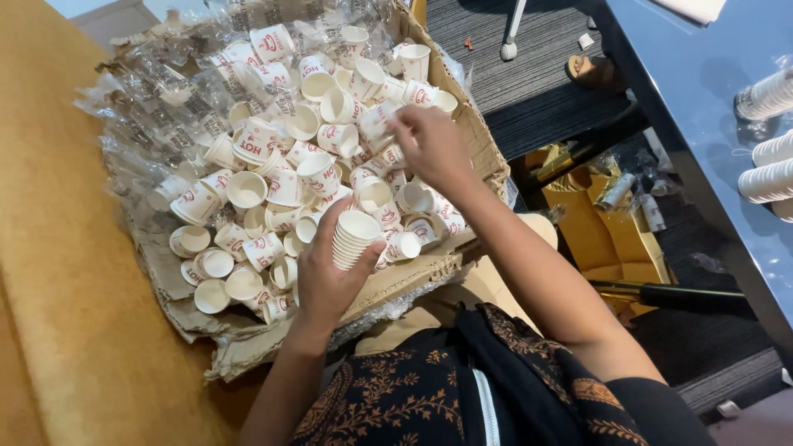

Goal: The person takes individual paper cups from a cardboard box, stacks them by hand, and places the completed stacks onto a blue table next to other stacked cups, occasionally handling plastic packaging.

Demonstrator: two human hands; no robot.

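Your left hand (pixel 326 272) grips a short nested stack of cups (pixel 353 239) near the cardboard tray's (pixel 413 277) front edge. Further in, your right hand (pixel 434 144) pinches one loose cup (pixel 380 120). Most loose cups (pixel 273 182) remain unstacked, in my judgement.

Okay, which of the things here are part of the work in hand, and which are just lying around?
In use:
left hand gripping a nested cup stack
right hand reaching into the loose paper cups
torn cardboard box holding them

Lying about:
plastic wrappers
cup stacks on the blue table
yellow bags on the floor
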